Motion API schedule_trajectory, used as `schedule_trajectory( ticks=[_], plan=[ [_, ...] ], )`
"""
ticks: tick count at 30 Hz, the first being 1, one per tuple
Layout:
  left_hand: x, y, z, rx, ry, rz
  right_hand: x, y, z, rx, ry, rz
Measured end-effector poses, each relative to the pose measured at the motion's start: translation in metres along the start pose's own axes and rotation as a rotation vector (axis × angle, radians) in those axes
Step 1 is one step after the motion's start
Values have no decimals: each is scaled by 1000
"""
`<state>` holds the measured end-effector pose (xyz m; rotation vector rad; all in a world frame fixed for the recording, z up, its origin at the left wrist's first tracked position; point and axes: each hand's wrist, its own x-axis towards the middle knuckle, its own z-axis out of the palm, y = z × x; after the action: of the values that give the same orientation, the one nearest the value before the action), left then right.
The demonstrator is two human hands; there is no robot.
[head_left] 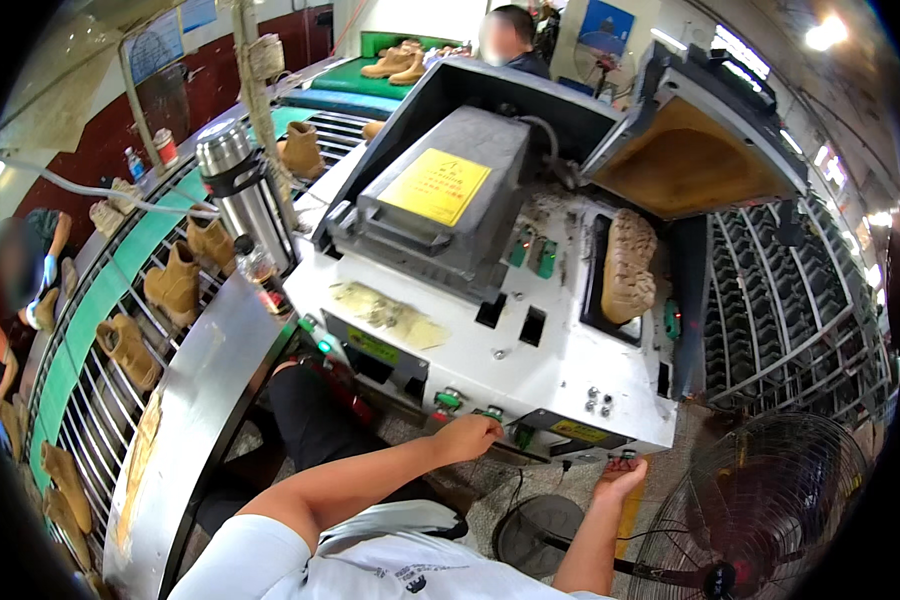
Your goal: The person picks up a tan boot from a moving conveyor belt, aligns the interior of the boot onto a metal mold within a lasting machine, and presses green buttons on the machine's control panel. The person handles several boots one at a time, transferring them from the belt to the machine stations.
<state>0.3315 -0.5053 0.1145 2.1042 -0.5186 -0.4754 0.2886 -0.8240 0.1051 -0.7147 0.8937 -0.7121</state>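
My left hand (pixel 467 439) is at the front panel of a white machine (pixel 450 340), its fingers curled against a green control (pixel 492 412); whether they grip it is hidden. My right hand (pixel 622 479) is turned palm up below the front right corner, thumb and fingers apart, touching a small dark button (pixel 625 457). On the machine's right pad lies a tan shoe sole (pixel 628 265), lumpy side up. Above it a hinged lid (pixel 695 130) with a brown inner pad stands raised. At left, a grey press cover (pixel 450 195) with a yellow label is down.
Tan ankle boots (pixel 173 283) stand on a curved roller conveyor (pixel 80 370) at left. A steel thermos (pixel 240 185) and a plastic bottle (pixel 257 268) stand beside the machine. A floor fan (pixel 750 510) is at lower right, metal racks (pixel 790 300) behind. Other people are at far left and back.
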Motion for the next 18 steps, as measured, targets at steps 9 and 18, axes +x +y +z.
schedule_trajectory(
  ticks=[9,18],
  plan=[
    [-220,205,-150,-543,75,990,-134,136,13,-674,-1004,8],
    [-318,188,-209,77,619,1101,-240,154,36,-912,-1636,-282]
  ],
)
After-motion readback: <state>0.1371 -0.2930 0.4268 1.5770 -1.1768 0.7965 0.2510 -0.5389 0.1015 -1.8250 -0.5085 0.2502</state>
